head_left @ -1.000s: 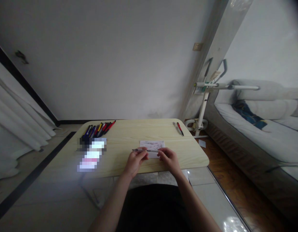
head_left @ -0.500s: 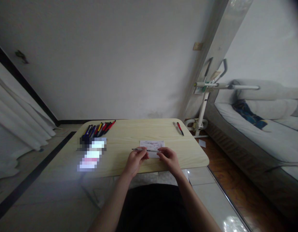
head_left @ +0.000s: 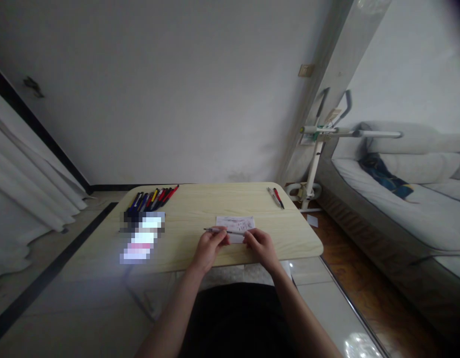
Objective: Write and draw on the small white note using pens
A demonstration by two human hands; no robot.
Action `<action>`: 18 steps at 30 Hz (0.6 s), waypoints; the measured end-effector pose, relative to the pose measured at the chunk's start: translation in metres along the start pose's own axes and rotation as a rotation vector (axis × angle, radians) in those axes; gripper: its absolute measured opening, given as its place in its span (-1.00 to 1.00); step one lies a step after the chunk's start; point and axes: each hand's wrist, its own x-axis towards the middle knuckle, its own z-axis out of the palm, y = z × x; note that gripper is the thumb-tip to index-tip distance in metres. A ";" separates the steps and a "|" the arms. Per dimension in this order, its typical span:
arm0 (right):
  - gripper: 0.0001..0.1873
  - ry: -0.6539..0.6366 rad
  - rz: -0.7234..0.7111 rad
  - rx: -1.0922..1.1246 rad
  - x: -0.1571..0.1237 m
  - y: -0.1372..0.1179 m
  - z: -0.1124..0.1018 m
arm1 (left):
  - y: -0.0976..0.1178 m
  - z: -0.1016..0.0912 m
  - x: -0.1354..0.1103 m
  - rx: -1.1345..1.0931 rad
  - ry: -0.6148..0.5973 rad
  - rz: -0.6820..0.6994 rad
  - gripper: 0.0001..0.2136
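Observation:
A thin dark pen (head_left: 233, 232) is held level between both hands just above the light wooden table (head_left: 200, 204). My left hand (head_left: 209, 248) pinches its left part, with the tip sticking out to the left. My right hand (head_left: 262, 245) is closed on the pen's right end. Under and behind the pen lies a small white paper slip (head_left: 235, 223) with scribbles on it.
A row of several coloured pens (head_left: 151, 199) lies at the table's far left, with a blurred patch (head_left: 142, 237) below it. Two pens (head_left: 275, 197) rest at the far right corner. A white stand (head_left: 315, 159) and a sofa (head_left: 401, 184) are to the right.

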 end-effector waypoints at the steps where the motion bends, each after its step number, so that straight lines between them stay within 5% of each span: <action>1: -0.66 -0.004 -0.006 -0.018 0.000 0.000 0.000 | 0.000 0.000 0.000 0.002 0.003 0.001 -0.77; 18: -0.79 -0.017 -0.005 0.095 -0.001 0.000 -0.001 | 0.000 -0.001 0.000 0.006 -0.006 0.001 -0.77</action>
